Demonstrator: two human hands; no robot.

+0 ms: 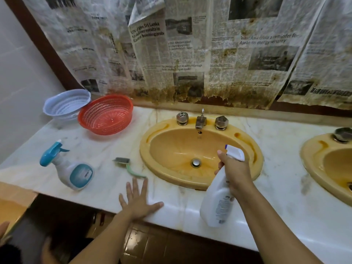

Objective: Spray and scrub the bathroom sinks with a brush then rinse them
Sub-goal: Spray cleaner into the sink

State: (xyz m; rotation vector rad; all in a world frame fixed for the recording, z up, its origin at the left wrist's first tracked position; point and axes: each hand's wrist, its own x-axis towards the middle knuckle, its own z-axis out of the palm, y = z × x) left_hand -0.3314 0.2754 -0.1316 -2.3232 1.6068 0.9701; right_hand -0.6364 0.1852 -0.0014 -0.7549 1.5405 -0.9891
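Note:
A yellow oval sink point(162, 149) with brown stains is set in the marble counter, a metal tap point(201, 121) at its back. My right hand point(234, 170) grips the neck of a white spray bottle point(219, 199), its nozzle over the basin's right side. My left hand point(138, 201) rests flat on the counter's front edge, fingers spread. Just beyond its fingertips lies a green-handled scrub brush point(129, 168). A second yellow sink point(314, 159) shows at the right edge.
A blue-and-white spray bottle point(70, 168) lies on its side at the left of the counter point(282, 176). Red basket point(105, 114) and pale blue basket point(66, 103) sit at the back left. Stained newspaper point(190, 54) covers the wall.

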